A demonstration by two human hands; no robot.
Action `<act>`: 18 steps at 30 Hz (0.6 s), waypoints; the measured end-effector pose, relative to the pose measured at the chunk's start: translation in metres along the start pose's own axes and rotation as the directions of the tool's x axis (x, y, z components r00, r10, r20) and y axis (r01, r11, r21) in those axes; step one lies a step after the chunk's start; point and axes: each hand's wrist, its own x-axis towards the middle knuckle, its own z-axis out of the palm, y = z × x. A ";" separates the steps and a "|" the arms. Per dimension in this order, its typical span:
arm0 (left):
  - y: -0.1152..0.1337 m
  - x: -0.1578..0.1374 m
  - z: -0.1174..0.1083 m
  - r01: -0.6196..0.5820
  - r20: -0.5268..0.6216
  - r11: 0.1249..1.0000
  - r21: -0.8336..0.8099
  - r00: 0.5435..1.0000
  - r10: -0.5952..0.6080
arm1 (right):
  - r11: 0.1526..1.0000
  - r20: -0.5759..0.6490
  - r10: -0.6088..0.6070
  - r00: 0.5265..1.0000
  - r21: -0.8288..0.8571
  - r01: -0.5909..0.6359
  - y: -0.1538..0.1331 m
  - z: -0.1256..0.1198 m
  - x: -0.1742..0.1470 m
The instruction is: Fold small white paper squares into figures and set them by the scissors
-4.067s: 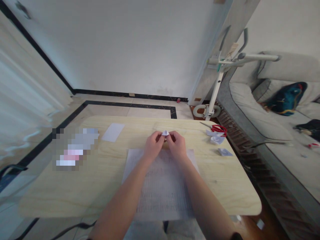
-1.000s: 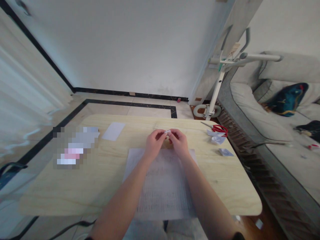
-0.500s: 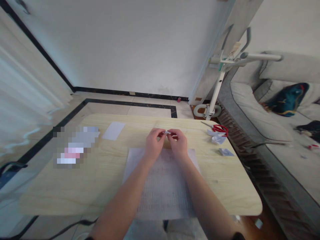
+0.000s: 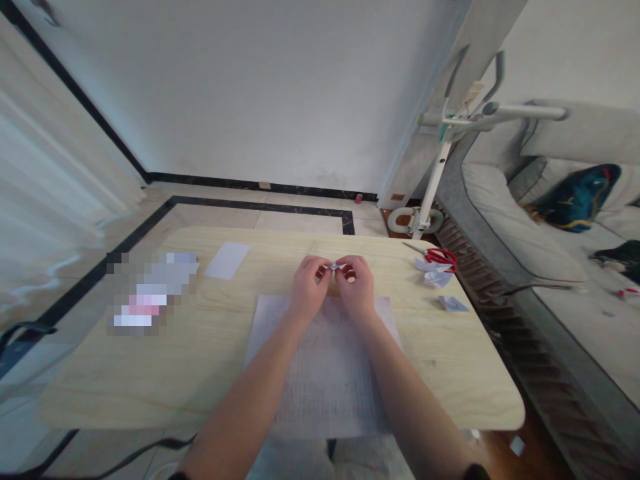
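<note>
Between my fingertips is a small folded piece of white paper [image 4: 335, 267], mostly hidden by the fingers. My left hand [image 4: 310, 283] pinches its left side, and my right hand [image 4: 356, 283] pinches the right side. Both hands are held close together above the wooden table, just past the far edge of a large printed sheet [image 4: 330, 373]. My forearms pass over that sheet. To the left lies a plain white sheet of paper [image 4: 227, 261]. At the right are red-handled scissors [image 4: 441, 259], crumpled paper scraps [image 4: 436, 276] and a folded paper piece [image 4: 453, 304].
The pale wooden table [image 4: 150, 380] has rounded corners. A blurred-out patch [image 4: 153, 293] covers something at its left. Beyond the right edge stand a grey sofa [image 4: 525, 227] and white exercise equipment [image 4: 434, 173]. A wall is behind the table.
The fingers have shifted slightly around the small paper, which now shows a bit differently between the fingertips. Both hands stay in nearly the same place.
</note>
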 end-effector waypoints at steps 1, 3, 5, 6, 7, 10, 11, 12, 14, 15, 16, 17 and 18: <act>0.000 0.000 0.000 0.003 -0.005 1.000 -0.001 1.000 -0.003 | 1.000 0.006 0.005 1.000 0.000 -0.005 0.000 0.000 0.000; -0.001 0.000 0.000 0.005 -0.009 1.000 -0.006 1.000 -0.005 | 1.000 0.013 0.020 1.000 0.004 -0.021 0.000 0.000 0.001; -0.001 0.001 0.001 0.010 -0.015 1.000 -0.012 1.000 -0.010 | 0.999 0.008 0.050 0.999 0.019 -0.050 0.002 0.000 0.001; -0.001 0.001 0.001 0.017 -0.022 1.000 -0.018 1.000 -0.017 | 0.997 0.008 0.070 0.997 0.030 -0.070 0.004 0.001 0.002; -0.002 0.001 0.001 0.027 -0.027 0.999 -0.027 0.999 -0.027 | 0.995 0.014 0.093 0.996 0.046 -0.093 0.005 0.001 0.002; -0.003 0.001 0.002 0.053 -0.026 0.996 -0.074 0.998 -0.055 | 0.985 0.039 0.145 0.989 0.094 -0.148 0.009 0.002 0.002; -0.004 0.001 0.002 0.055 -0.015 0.994 -0.090 0.998 -0.057 | 0.984 0.036 0.144 0.989 0.101 -0.147 0.010 0.002 0.002; -0.005 0.001 0.002 0.054 -0.002 0.993 -0.102 0.999 -0.054 | 0.986 0.026 0.131 0.991 0.101 -0.133 0.009 0.002 0.002; -0.006 0.001 0.003 0.049 0.020 0.993 -0.107 0.999 -0.047 | 0.993 0.020 0.078 0.997 0.082 -0.079 0.007 0.000 0.001; -0.006 0.001 0.003 0.051 0.024 0.994 -0.098 0.999 -0.049 | 0.996 0.033 0.046 0.998 0.072 -0.048 0.005 -0.001 0.002; -0.006 0.001 0.002 0.055 0.023 0.995 -0.085 0.998 -0.054 | 0.998 0.054 0.020 0.998 0.064 -0.023 0.004 -0.002 0.002; -0.006 0.001 0.002 0.061 0.017 0.996 -0.071 0.998 -0.060 | 0.998 0.071 0.002 0.997 0.058 -0.006 0.002 -0.002 0.002; -0.006 0.001 0.003 0.070 0.008 0.996 -0.061 0.998 -0.070 | 0.999 0.080 -0.006 0.997 0.054 0.001 0.001 -0.003 0.002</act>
